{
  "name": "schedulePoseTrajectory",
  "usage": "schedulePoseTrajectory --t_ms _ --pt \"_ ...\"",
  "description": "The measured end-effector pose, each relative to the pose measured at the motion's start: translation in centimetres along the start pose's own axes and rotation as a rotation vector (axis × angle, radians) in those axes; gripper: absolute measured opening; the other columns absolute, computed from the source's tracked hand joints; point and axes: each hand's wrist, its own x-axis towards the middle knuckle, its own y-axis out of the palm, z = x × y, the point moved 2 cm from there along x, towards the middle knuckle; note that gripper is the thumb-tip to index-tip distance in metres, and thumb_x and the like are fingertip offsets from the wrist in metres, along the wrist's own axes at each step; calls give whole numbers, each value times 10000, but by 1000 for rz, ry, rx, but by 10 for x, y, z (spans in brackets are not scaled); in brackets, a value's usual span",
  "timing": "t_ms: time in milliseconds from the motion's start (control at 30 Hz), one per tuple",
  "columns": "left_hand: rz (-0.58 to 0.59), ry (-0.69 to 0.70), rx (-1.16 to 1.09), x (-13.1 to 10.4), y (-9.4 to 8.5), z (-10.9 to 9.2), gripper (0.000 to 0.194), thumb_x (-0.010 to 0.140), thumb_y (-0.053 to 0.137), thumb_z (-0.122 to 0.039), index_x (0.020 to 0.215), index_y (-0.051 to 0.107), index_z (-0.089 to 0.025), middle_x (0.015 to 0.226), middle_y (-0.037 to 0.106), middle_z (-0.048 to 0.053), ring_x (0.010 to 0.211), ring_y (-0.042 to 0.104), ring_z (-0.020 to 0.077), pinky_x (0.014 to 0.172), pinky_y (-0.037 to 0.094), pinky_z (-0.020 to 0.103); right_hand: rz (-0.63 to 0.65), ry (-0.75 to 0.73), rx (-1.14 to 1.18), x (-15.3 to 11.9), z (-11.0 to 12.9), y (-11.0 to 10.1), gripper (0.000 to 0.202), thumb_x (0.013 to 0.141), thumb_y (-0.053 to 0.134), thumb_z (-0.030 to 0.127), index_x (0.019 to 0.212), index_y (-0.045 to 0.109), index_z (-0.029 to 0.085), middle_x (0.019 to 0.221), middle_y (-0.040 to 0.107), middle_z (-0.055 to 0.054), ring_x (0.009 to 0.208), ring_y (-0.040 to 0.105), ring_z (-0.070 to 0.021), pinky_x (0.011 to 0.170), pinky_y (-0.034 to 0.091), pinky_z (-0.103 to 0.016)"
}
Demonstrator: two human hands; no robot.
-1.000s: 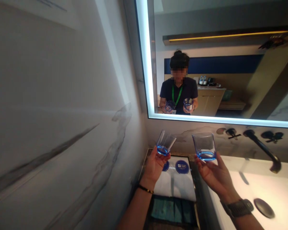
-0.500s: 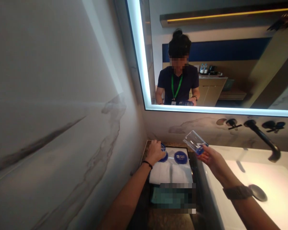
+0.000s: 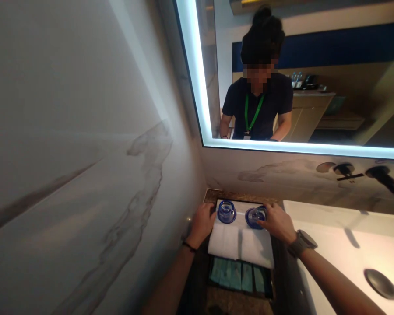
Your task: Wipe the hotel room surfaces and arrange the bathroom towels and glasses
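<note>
My right hand (image 3: 277,222) grips a clear drinking glass (image 3: 258,213), which sits upside down on the right-hand blue round coaster. Another drinking glass (image 3: 226,209) stands inverted on the left-hand blue coaster (image 3: 220,218). Beside that glass, at the tray's left edge, is my left hand (image 3: 202,224), its fingers loosely bent and apart, with nothing seen in them. Both coasters lie on a dark-rimmed tray (image 3: 272,286). In front of them are folded white towels (image 3: 254,245), and nearest me a row of green packets (image 3: 231,273).
To the right is a white washbasin (image 3: 335,249) with a dark drain cover (image 3: 381,283) and a black wall tap (image 3: 385,178). A marbled wall (image 3: 95,175) rises close on the left. Behind the counter hangs a lit mirror (image 3: 302,146) reflecting a person in a dark shirt.
My right hand has brought its glass down and left from above the basin's edge onto the right coaster. My left hand has come off the left glass and moved left.
</note>
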Motion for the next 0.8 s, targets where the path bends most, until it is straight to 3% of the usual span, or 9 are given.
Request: schedulePoseTrajectory --t_ms 100,233,300,367,500,567,667,733,800 --pt "186 -213 91 -51 22 39 212 855 525 -177 1017 655 -135 1067 673 146 1051 611 255 920 447 344 26 -30 -72 9 8 1 465 770 701 338 1149 571 101 1031 567 -162 967 583 -323 769 480 -368" --pt "393 -300 221 -118 64 66 408 783 608 -124 1191 612 -104 1252 610 194 1174 563 315 953 446 378 69 -65 -127 19 16 2 430 774 698 332 1118 578 103 1032 559 -158 949 594 -319 742 490 -358" --pt "406 -307 269 -132 76 67 410 830 484 -48 1214 610 -118 1319 568 183 1242 519 292 993 425 369 92 -83 -149 22 18 1 412 771 701 323 1098 584 102 1023 559 -156 924 604 -315 720 493 -356" --pt "378 -317 287 -129 74 64 424 863 357 -3 1141 653 -125 1268 599 168 1214 544 254 992 426 341 109 -97 -164 24 18 1 422 767 709 320 1107 583 104 1026 558 -153 911 610 -310 713 496 -355" --pt "204 -339 347 -83 34 50 409 892 314 -23 1064 667 -137 1085 647 131 985 628 214 855 484 302 117 -106 -180 25 18 2 434 773 710 326 1126 572 115 1043 551 -146 912 609 -301 709 504 -356" --pt "54 -275 396 -44 5 39 388 892 340 -38 1092 654 -146 1054 640 122 956 611 221 826 490 311 116 -103 -183 25 18 3 414 775 707 314 1112 574 113 1035 549 -144 921 603 -299 712 508 -356" --pt "-126 -57 387 32 -32 20 359 891 386 -67 1131 647 -126 1064 633 137 1029 560 257 902 469 368 113 -96 -170 26 17 5 403 763 721 288 1099 579 117 1025 548 -132 939 593 -291 725 516 -350" --pt "-156 98 296 86 -48 4 356 893 389 -75 1116 665 -104 1098 630 148 1074 532 263 956 442 387 113 -92 -156 27 16 7 405 757 733 276 1098 583 115 1017 545 -128 946 587 -289 735 524 -352" --pt "-54 238 187 133 -51 -14 360 879 401 -60 1098 684 -97 1130 640 134 1089 533 236 990 425 353 106 -92 -139 29 14 9 411 757 739 269 1104 586 110 1015 539 -129 950 582 -290 734 533 -357"
